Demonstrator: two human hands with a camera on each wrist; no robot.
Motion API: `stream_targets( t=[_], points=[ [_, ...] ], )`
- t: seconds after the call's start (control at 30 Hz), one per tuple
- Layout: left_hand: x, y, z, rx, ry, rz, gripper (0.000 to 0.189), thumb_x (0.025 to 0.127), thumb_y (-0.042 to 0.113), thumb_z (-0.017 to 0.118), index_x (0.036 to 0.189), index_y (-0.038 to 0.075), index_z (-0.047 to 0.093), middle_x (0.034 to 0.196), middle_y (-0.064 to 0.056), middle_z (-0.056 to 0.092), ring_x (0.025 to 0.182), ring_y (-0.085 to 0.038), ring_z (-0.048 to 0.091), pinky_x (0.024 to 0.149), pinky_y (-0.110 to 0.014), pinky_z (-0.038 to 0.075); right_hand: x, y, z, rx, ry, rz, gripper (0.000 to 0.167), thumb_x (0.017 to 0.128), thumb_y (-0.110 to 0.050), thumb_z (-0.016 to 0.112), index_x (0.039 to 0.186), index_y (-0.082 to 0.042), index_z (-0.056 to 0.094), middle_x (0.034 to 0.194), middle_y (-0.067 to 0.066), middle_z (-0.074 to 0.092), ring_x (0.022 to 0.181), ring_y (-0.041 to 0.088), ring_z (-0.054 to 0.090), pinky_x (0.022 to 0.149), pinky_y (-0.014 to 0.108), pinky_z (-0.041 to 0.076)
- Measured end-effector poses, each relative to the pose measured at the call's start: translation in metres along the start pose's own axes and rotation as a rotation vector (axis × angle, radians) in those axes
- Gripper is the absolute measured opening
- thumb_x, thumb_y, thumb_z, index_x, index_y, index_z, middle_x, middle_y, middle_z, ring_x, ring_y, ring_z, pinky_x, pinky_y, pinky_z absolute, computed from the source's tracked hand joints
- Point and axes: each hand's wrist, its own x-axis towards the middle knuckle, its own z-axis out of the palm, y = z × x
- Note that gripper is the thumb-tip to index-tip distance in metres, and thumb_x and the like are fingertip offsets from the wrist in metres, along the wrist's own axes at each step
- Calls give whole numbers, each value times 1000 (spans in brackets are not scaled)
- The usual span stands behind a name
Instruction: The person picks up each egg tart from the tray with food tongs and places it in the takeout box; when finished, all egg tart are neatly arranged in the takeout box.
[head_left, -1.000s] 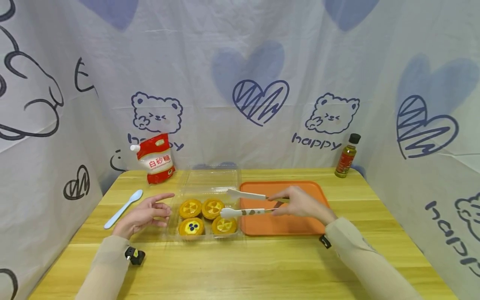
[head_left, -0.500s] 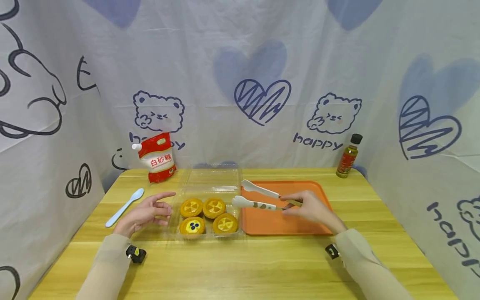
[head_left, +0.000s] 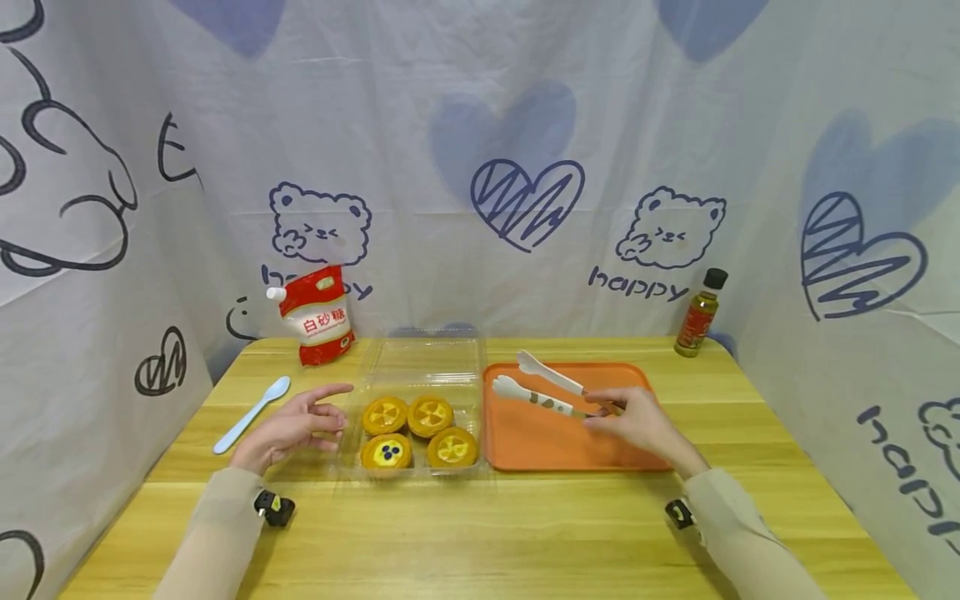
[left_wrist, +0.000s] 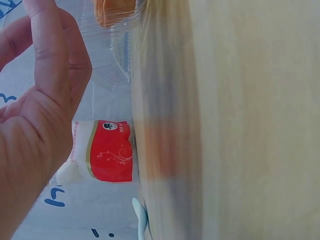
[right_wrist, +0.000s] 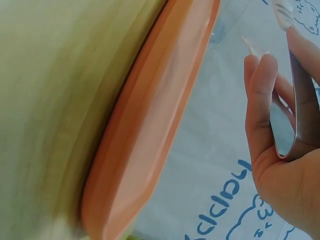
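My right hand (head_left: 633, 423) holds a pair of tongs (head_left: 551, 403) with white spotted tips above the orange tray (head_left: 525, 450). The tongs' arms stand apart, with nothing between their tips. In the right wrist view, their bent metal end (right_wrist: 284, 150) lies inside the fingers. A clear plastic box (head_left: 420, 362) with its lid raised sits left of the tray. Inside it are several egg tarts (head_left: 430, 415), one of them topped with blueberries (head_left: 387, 452). My left hand (head_left: 294, 429) hovers by the box's left side, fingers loosely bent and holding nothing; contact with the box cannot be made out.
A red and white sugar bag (head_left: 318, 317) with a white cap stands at the back left. A pale blue spoon (head_left: 251, 415) lies left of my left hand. At the back right is a sauce bottle (head_left: 697, 317). Printed cloth hangs behind the wooden table (head_left: 450, 542).
My right hand has drawn the tongs to the right, from over the tarts to over the tray. My left hand has stayed beside the box.
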Motion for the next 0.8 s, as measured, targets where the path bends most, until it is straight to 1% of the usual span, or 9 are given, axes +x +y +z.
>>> stream_targets(
  t=[0.1,0.17,0.3,0.43,0.53,0.6,0.67,0.8],
  points=[
    [1,-1,0,1,-1,-1,72,96,4,59,155,8,19,99,-9,62,81,-17,64,74,-35,61,-1,5,-3,-8,22,45,44,83,-23,79,121,-4,69,124,13,68,95,17,68,82,34,57],
    [1,-1,0,1,0,-3,72,96,4,59,155,9,19,100,-9,62,81,-17,64,74,-35,61,-2,7,-6,-6,44,75,43,83,-24,80,119,-5,70,121,13,69,93,18,66,74,28,56],
    [1,0,0,5,2,0,72,95,4,59,155,9,19,99,-9,62,81,-17,64,74,-34,61,-5,13,-12,-16,83,103,42,81,-26,81,116,-4,72,114,14,70,86,18,62,63,26,53],
    [0,1,0,7,5,2,72,95,4,59,155,8,19,98,-8,62,82,-17,64,74,-34,61,-8,19,-18,-21,114,133,40,81,-23,81,114,-2,71,102,13,72,78,16,60,59,24,49],
    [0,1,0,8,3,2,73,95,4,59,155,8,19,99,-9,62,82,-18,64,74,-35,61,-11,23,-22,1,138,157,41,82,-19,80,116,0,70,92,11,72,74,19,62,55,24,48],
    [0,1,0,8,8,-4,72,95,4,60,155,8,19,99,-10,62,82,-18,64,74,-35,61,-13,26,-25,21,152,178,42,82,-19,80,117,1,68,88,10,72,73,23,64,53,24,47],
    [-1,1,0,8,9,-5,73,95,4,60,155,9,20,99,-10,61,81,-18,64,75,-36,61,-15,29,-28,34,164,193,44,83,-19,79,120,2,67,88,10,72,74,23,64,53,24,47],
    [-1,1,0,9,9,-9,73,95,4,60,155,9,20,99,-10,61,81,-18,64,75,-36,60,-18,36,-34,52,191,216,47,83,-20,79,122,3,65,90,9,70,74,15,59,54,23,46]
  ],
)
